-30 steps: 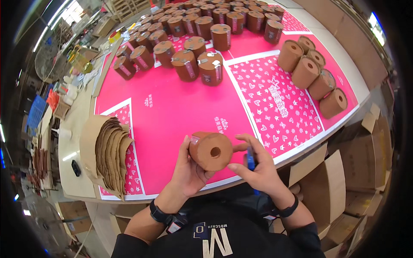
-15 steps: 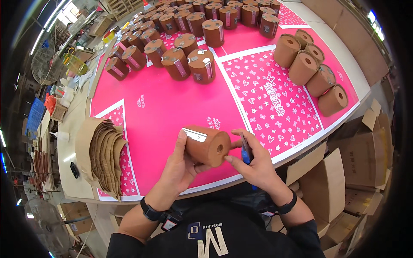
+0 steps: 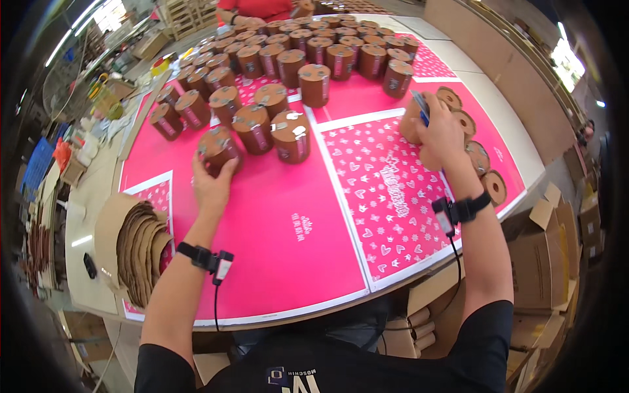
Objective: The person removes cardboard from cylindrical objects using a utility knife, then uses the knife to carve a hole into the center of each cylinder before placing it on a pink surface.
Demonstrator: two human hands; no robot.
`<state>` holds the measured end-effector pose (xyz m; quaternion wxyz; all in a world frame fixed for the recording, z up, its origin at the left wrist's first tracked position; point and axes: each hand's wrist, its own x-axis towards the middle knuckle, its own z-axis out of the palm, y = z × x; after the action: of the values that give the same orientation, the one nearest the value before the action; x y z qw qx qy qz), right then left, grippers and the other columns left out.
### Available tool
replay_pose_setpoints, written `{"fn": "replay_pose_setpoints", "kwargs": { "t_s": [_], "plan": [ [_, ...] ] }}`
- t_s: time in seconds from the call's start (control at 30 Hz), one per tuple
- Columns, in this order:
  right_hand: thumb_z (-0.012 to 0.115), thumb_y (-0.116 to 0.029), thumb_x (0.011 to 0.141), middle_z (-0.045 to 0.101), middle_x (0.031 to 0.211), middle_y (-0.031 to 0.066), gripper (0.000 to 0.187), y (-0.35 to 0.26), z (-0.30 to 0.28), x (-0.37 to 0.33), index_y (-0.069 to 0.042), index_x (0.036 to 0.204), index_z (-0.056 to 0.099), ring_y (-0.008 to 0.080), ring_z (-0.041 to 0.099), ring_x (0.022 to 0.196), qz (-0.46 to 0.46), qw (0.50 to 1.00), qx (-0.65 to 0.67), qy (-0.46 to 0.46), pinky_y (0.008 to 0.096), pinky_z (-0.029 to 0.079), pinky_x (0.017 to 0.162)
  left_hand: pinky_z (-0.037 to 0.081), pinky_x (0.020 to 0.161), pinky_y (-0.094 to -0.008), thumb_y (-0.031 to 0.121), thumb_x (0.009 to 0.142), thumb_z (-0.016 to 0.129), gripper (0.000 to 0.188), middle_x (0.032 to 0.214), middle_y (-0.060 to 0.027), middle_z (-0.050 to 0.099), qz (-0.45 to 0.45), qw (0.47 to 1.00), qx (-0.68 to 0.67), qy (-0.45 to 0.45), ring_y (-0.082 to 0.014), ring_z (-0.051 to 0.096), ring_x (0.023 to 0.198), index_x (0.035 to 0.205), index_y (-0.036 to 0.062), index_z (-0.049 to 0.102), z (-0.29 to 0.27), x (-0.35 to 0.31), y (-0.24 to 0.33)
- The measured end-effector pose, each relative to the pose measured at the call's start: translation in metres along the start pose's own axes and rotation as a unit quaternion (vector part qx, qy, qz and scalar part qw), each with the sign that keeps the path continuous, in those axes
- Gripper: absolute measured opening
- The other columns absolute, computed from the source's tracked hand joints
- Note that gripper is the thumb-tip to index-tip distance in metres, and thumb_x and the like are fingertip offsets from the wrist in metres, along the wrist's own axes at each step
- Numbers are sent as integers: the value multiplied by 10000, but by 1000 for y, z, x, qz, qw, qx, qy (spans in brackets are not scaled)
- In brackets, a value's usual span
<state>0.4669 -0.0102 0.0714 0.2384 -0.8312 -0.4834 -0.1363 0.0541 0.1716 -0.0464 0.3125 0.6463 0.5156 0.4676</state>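
Observation:
My left hand (image 3: 213,187) has its fingers around a brown cylindrical canister (image 3: 221,149) with grey patches on its top. It stands on the pink printed sheet, at the near left end of a large group of similar canisters (image 3: 314,85). Reaching out to the far right, my right hand (image 3: 442,134) grips a blue-handled flat tool (image 3: 420,101). The fingers of that hand also lie against a plain brown cylinder (image 3: 409,128), partly hidden by the hand. Beside it is a row of brown cylinders with holes in their ends (image 3: 496,188).
A pink printed sheet (image 3: 275,262) covers much of the table. Curved brown paper sheets (image 3: 134,255) are stacked at the left, near a small black object (image 3: 90,266). Open cardboard boxes (image 3: 537,262) stand at the lower right. Across the table is a person in red (image 3: 262,9).
The canister held before me has gone from there; my left hand now grips one beside the group at the left. My right hand has moved far right to the row of cylinders, keeping the blue-handled tool.

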Motion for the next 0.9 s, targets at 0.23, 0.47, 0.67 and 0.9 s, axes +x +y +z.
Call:
{"fn": "replay_pose_setpoints", "kwargs": {
  "t_s": [0.23,0.47,0.67,0.9],
  "plan": [
    [621,-154,922,708,1128,206,423,47,44,55,-167,1340,559,441,684,1037,48,985,-132,-103,554,543,845,480,1071,-419,271,867,845,933,1491,-257,496,64,988,130,-60,-335,546,1328,1580,-7,310,-30,-65,21],
    [673,-38,854,681,1055,229,422,-50,-24,-41,-73,1264,577,456,664,1018,-166,976,125,-69,487,532,829,452,1096,-439,219,930,786,795,1431,-190,587,-5,931,-1,-364,-268,524,1368,1589,57,371,-109,-120,98],
    [851,-8,817,694,1138,93,527,-146,-48,-163,-35,1266,576,177,642,1130,-80,718,533,-441,342,510,968,406,1140,-365,306,1004,695,614,1399,-130,604,-175,747,-437,-469,-217,525,1358,1524,56,482,-97,-131,87],
    [785,-90,918,702,1098,106,483,-152,-2,-238,-25,1323,529,169,651,1096,17,737,548,-395,328,506,949,489,970,-314,270,1074,598,425,1244,-96,652,-236,868,-70,-431,-153,602,1150,1432,47,544,-96,-164,86]
  ]
}}
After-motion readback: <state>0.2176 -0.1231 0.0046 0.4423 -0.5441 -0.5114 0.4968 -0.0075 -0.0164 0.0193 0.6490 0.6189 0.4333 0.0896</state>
